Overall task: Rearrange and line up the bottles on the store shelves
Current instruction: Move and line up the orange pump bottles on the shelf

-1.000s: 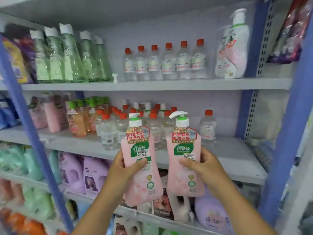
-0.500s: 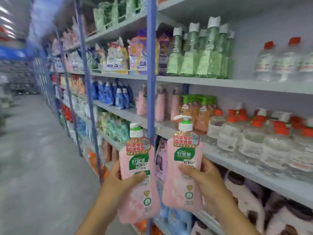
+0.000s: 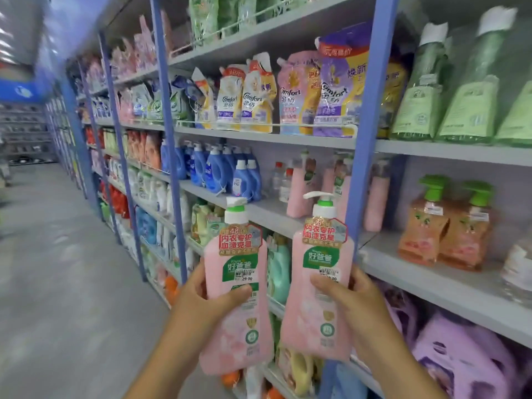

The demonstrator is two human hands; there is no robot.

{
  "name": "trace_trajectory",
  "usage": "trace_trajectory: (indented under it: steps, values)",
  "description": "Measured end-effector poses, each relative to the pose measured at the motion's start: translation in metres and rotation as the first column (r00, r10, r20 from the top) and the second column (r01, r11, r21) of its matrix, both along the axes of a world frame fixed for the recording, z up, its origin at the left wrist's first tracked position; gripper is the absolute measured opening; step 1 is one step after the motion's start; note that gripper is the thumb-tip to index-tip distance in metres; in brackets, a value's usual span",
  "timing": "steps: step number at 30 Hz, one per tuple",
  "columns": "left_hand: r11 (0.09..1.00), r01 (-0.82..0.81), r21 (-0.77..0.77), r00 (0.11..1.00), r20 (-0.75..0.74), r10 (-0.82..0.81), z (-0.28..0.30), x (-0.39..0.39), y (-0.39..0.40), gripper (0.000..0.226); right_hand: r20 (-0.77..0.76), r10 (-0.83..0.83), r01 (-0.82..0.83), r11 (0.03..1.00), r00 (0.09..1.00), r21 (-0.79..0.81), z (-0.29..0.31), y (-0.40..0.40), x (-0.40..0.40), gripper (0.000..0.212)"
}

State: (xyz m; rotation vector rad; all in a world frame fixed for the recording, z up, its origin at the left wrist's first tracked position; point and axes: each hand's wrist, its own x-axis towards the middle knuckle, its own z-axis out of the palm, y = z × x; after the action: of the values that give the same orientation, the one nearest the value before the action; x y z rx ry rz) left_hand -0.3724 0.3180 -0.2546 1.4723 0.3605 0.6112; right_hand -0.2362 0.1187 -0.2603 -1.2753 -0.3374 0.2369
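Observation:
I hold two pink pump bottles with green labels upright in front of the shelves. My left hand (image 3: 205,303) grips the left pink bottle (image 3: 237,326) around its middle, thumb across the label. My right hand (image 3: 354,300) grips the right pink bottle (image 3: 316,315) the same way. Both bottles are in the air, apart from each other, just in front of the middle shelf (image 3: 270,213). On that shelf stand more pink bottles (image 3: 298,191) of the same kind behind a blue upright post (image 3: 361,174).
Blue detergent bottles (image 3: 221,171) stand left of the pink ones. Orange pump bottles (image 3: 446,226) stand on the shelf to the right. Refill pouches (image 3: 288,99) fill the shelf above, green bottles (image 3: 449,90) beside them. Purple jugs (image 3: 466,358) sit below. The aisle floor (image 3: 57,283) opens to the left.
My view has swung left along the aisle, from the clear red-capped bottles to the section with pouches and blue bottles. Both hands keep their grip on the pink bottles.

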Motion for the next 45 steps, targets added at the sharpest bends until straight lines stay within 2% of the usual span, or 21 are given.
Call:
trace_trajectory:
  steps: [5, 10, 16, 23, 30, 33, 40, 42, 45]
  values:
    - [0.998, 0.013, 0.054, 1.0, 0.017, -0.014, -0.003, 0.074, 0.06, 0.052, 0.097, -0.071, 0.072, 0.997, 0.993, -0.014, 0.005, 0.053, 0.06, 0.031]
    - [0.992, -0.043, 0.121, 0.998, 0.054, 0.037, 0.016, 0.15, 0.114, 0.051, 0.18, -0.104, 0.098, 0.994, 0.978, 0.04, 0.026, 0.113, 0.13, 0.037]
    - [0.985, -0.054, 0.166, 0.992, 0.121, 0.033, 0.036, 0.244, 0.175, 0.045, 0.224, -0.161, 0.164, 0.986, 0.961, 0.003, 0.041, 0.165, 0.198, 0.037]
    - [0.973, 0.005, 0.231, 0.983, 0.178, -0.048, 0.024, 0.366, 0.239, 0.042, 0.193, -0.369, 0.381, 0.924, 0.909, -0.025, 0.023, 0.22, 0.259, 0.036]
    - [0.955, 0.159, 0.251, 0.975, 0.112, -0.192, 0.001, 0.472, 0.293, 0.046, 0.151, -0.51, 0.523, 0.85, 0.847, -0.064, 0.016, 0.287, 0.311, 0.036]
    - [0.954, 0.179, 0.242, 0.973, 0.102, -0.209, -0.003, 0.501, 0.303, 0.047, 0.156, -0.555, 0.572, 0.815, 0.817, -0.095, 0.011, 0.311, 0.327, 0.039]
    - [0.931, 0.236, 0.278, 0.962, 0.069, -0.264, -0.006, 0.54, 0.308, 0.064, 0.216, -0.714, 0.745, 0.65, 0.666, -0.151, 0.004, 0.344, 0.35, 0.047]
    - [0.93, 0.245, 0.276, 0.955, 0.096, -0.28, -0.005, 0.541, 0.305, 0.065, 0.223, -0.734, 0.764, 0.635, 0.642, -0.113, 0.001, 0.351, 0.353, 0.051]
    - [0.947, 0.214, 0.24, 0.936, 0.226, -0.269, -0.005, 0.535, 0.298, 0.056, 0.235, -0.721, 0.753, 0.65, 0.652, -0.097, 0.001, 0.354, 0.352, 0.049]
